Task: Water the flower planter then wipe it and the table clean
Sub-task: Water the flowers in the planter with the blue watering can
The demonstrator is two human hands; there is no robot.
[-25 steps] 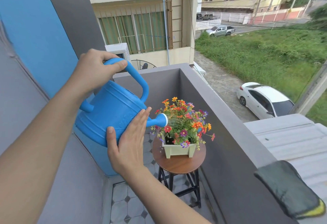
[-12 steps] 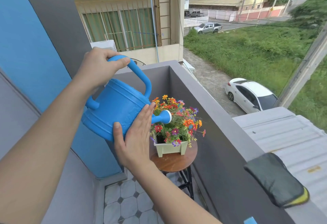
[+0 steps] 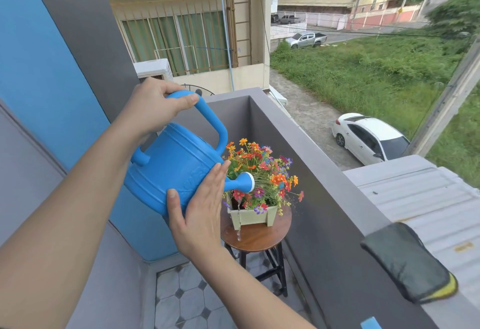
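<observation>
The left hand (image 3: 153, 103) is wrapping its fingers (image 3: 181, 99) tightly around the looped handle of the smooth blue plastic watering can (image 3: 176, 170). The right hand (image 3: 200, 212) is lying flat, fingers straight, against the can's embossed side; that lettering is unreadable. Past those fingertips, the white-rimmed rose is spraying the pale green box planter (image 3: 253, 215), which is sitting on the round wooden table (image 3: 257, 236).

One head-worn wide view, looking forward and down along a balcony: both forearms fill the near left, the round table (image 3: 255, 235) sits mid-distance, the parapet (image 3: 324, 173) runs right, street and grass far beyond.
</observation>
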